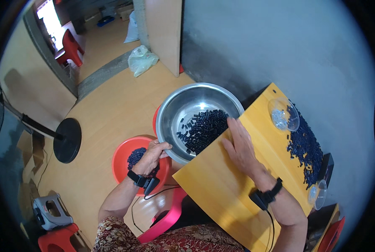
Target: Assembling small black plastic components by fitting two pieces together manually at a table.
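My left hand [153,156] grips the rim of the steel bowl [175,110], held just off the surface's [221,185] left edge. My right hand [240,147] lies flat and empty at that edge, nearer the black pieces [204,128] inside the bowl.

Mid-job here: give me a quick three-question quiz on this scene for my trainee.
1. True or false: the left hand grips the rim of the steel bowl.
2. Where does the right hand rest? A) in the red basin B) flat on the yellow table at its edge next to the bowl C) on the clear dish
3. What lies in the red basin on the floor?

Key
1. True.
2. B: palm down on the yellow table.
3. A small heap of dark pieces, like those in the bowl.
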### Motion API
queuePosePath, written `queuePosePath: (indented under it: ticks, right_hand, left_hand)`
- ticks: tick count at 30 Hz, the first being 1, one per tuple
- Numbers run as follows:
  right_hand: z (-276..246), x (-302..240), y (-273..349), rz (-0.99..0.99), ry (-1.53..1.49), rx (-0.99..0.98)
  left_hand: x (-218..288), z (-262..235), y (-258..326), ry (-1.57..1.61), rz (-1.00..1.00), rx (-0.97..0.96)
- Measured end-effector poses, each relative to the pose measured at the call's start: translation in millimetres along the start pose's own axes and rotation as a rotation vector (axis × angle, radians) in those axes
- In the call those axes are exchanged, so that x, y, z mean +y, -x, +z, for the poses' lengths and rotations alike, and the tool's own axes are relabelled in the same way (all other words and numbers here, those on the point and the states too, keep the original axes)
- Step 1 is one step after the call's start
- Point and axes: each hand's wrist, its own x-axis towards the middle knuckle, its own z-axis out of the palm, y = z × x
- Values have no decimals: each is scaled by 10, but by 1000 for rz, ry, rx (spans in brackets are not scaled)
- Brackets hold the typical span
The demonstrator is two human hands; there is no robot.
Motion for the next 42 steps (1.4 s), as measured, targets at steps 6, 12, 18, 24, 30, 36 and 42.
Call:
queuePosePath:
  ticks: [6, 12, 18, 24, 30, 36, 42]
  right_hand:
    - [-124, -56, 348, -64, 176, -97]
    - [-79, -69, 309, -33, 243, -112]
    - [-133, -107, 310, -54, 197, -121]
    - [-150, -171, 281, -40, 179, -161]
    - [-204, -196, 299, 20, 212, -208]
    - [-189, -160, 298, -1, 251, -241]
    - [-183, -190, 185, -3, 220, -284]
  left_hand:
    - [-98, -306, -219, 134, 101, 24]
    - [-301, -963, -561, 307, 162, 187]
    - [-400, -1529, -929, 467, 208, 300]
    - [-632, -2116, -1268, 456, 248, 286]
    - [-833, -2195, -1467, 494, 313, 280]
    - [-762, -2015, -1471, 574, 308, 443]
    - [-1002, -2491, -1558, 562, 245, 603]
